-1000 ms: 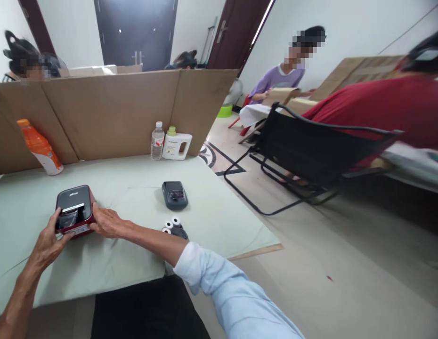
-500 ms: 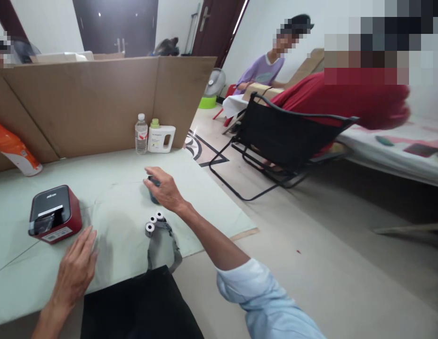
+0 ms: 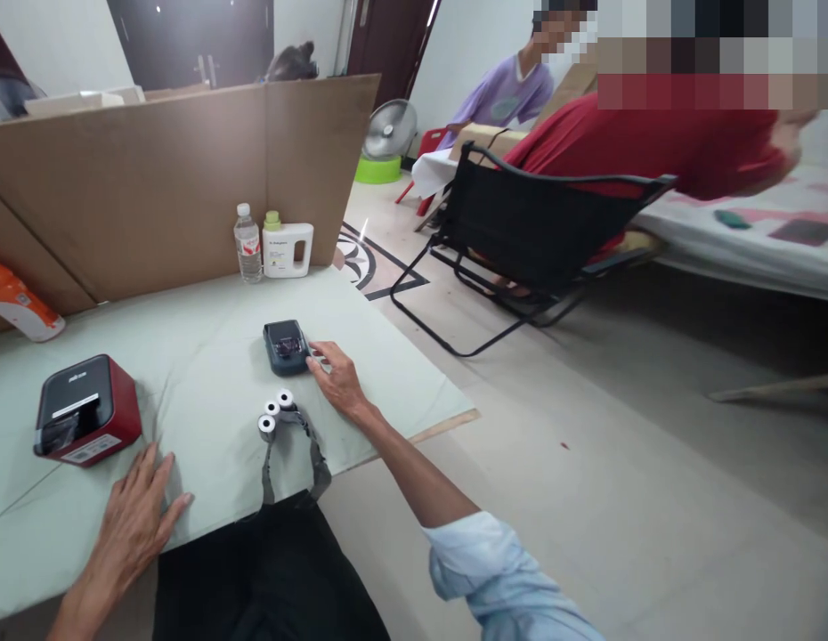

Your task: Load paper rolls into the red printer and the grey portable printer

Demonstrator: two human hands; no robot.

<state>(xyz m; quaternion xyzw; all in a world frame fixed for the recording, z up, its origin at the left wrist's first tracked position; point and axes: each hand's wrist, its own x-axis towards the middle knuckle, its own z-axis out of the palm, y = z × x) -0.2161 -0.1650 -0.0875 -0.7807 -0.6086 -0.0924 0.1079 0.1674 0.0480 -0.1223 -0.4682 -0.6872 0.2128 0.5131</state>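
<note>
Right hand (image 3: 337, 378) flat on the table (image 3: 207, 338), fingers loose and apart, fingertips touching the right side of the small dark printer (image 3: 286, 346). Nothing gripped. Small dark printer lying flat near the middle of the table. Three white paper rolls (image 3: 273, 412) just beside that hand, toward the body, next to a grey strap (image 3: 313, 463) hanging off the table edge. Left hand (image 3: 134, 525) open, fingers spread, palm down on the table near the front edge. Red and black label printer (image 3: 86, 418) close by, not touched. Water bottle (image 3: 247, 255) and white jug (image 3: 287, 249) standing together by the cardboard wall (image 3: 153, 196). Orange bottle (image 3: 17, 303) lying tilted at far left.
</note>
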